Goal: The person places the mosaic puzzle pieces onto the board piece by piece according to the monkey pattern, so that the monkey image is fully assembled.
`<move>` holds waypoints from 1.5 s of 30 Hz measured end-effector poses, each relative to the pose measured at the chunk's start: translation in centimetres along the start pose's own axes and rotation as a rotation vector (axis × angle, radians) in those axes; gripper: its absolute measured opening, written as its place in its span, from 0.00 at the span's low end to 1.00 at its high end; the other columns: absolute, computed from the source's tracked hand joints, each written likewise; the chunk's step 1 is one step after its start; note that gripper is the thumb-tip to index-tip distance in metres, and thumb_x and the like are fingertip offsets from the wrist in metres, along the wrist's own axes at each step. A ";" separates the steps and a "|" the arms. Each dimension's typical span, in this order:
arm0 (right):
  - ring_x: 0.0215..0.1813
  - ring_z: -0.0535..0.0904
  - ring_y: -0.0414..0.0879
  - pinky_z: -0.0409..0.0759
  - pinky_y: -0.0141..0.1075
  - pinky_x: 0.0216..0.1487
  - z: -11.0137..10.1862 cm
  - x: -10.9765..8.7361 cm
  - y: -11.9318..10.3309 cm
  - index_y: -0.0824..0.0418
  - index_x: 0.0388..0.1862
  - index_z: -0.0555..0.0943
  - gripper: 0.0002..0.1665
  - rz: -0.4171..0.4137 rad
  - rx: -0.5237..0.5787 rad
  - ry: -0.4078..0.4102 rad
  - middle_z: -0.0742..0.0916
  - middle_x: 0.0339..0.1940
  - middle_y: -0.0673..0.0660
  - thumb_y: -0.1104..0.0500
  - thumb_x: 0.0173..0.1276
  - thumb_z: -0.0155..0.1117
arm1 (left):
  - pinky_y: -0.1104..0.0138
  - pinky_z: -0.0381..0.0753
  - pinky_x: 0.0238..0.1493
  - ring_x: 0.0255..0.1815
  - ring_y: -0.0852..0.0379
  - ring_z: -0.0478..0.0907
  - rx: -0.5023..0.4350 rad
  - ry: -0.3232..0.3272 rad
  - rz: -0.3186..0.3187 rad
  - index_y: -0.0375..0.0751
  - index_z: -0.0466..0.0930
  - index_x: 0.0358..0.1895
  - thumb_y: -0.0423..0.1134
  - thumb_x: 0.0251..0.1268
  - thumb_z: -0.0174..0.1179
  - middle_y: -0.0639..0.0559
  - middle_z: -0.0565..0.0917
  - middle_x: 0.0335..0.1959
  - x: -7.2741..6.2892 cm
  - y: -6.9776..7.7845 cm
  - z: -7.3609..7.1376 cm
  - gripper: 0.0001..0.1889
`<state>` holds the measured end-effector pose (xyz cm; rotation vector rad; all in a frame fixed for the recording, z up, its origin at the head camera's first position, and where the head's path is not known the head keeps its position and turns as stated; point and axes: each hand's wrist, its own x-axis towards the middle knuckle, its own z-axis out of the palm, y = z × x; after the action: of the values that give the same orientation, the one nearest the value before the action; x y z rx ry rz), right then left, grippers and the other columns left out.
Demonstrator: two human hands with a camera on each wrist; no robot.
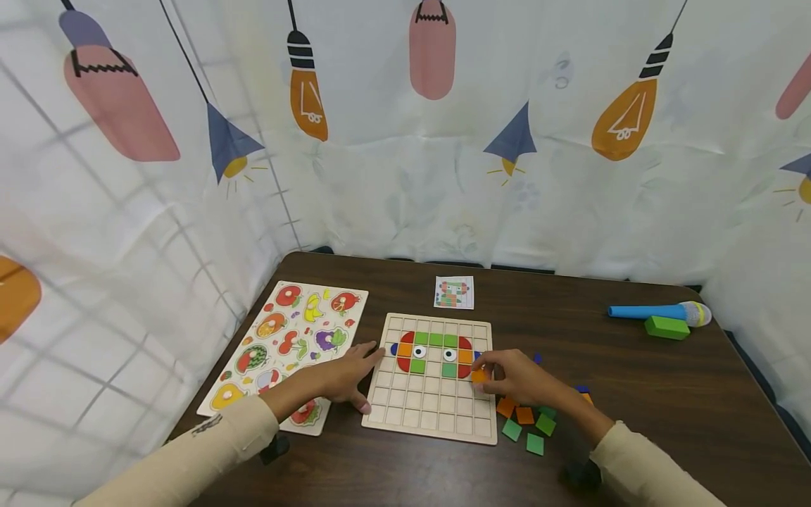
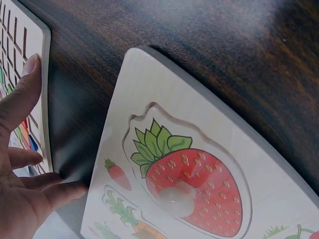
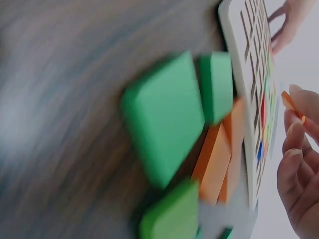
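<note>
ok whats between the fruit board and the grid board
The left hand, over a strip of dark tabletop; the head view shows both, the left wrist view the strip closer up.

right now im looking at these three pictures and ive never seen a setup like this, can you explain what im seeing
There is no machine here: these are a person's bare left hand and right hand. The wide picture comes from a camera worn on the head, looking forward and down. The two close ones come from cameras worn on each wrist. On the dark table lie a wooden grid board partly filled with colored pieces, a fruit board, a small printed card, loose tiles and, over on the right, a blue microphone beside a green block. The right hand pinches an orange tile at the wooden grid board's right side; the left hand rests at its left edge, fingers spread.
</note>
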<state>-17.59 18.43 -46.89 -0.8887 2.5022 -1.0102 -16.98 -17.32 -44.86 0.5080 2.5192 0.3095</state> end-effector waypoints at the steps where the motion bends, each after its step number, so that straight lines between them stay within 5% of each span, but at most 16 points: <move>1: 0.24 0.70 0.36 0.72 0.29 0.26 0.3 0.3 -0.2 0.57 0.52 0.85 0.16 -0.010 0.007 -0.001 0.80 0.32 0.45 0.54 0.67 0.71 | 0.45 0.61 0.75 0.82 0.38 0.46 0.001 0.000 -0.001 0.44 0.51 0.81 0.50 0.50 0.77 0.38 0.49 0.82 0.0 0.0 0.0 0.57; 15: 0.30 0.72 0.36 0.74 0.29 0.32 3.6 3.2 -3.5 0.57 0.51 0.83 0.16 -0.044 0.042 0.018 0.80 0.33 0.45 0.56 0.67 0.72 | 0.44 0.64 0.73 0.81 0.38 0.50 -0.012 0.008 -0.016 0.44 0.54 0.80 0.50 0.49 0.79 0.38 0.52 0.81 -0.2 0.4 -0.3 0.56; 24: 0.24 0.70 0.38 0.71 0.29 0.27 5.2 4.7 -4.8 0.61 0.50 0.85 0.15 0.039 0.124 0.031 0.83 0.32 0.48 0.60 0.64 0.72 | 0.44 0.64 0.73 0.81 0.38 0.51 -0.016 0.015 -0.016 0.43 0.55 0.79 0.49 0.48 0.79 0.38 0.52 0.81 -0.3 0.5 -0.4 0.56; 45: 0.27 0.73 0.34 0.71 0.30 0.29 7.5 6.2 -5.9 0.56 0.38 0.86 0.11 0.109 -0.052 0.174 0.82 0.25 0.43 0.58 0.58 0.78 | 0.45 0.63 0.74 0.81 0.38 0.51 -0.015 0.014 -0.013 0.44 0.55 0.80 0.51 0.49 0.78 0.38 0.52 0.81 -0.1 0.0 -0.1 0.55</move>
<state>-16.19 7.29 -48.32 -0.6964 2.7000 -1.0314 -16.90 -17.35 -44.73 0.4844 2.5312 0.3280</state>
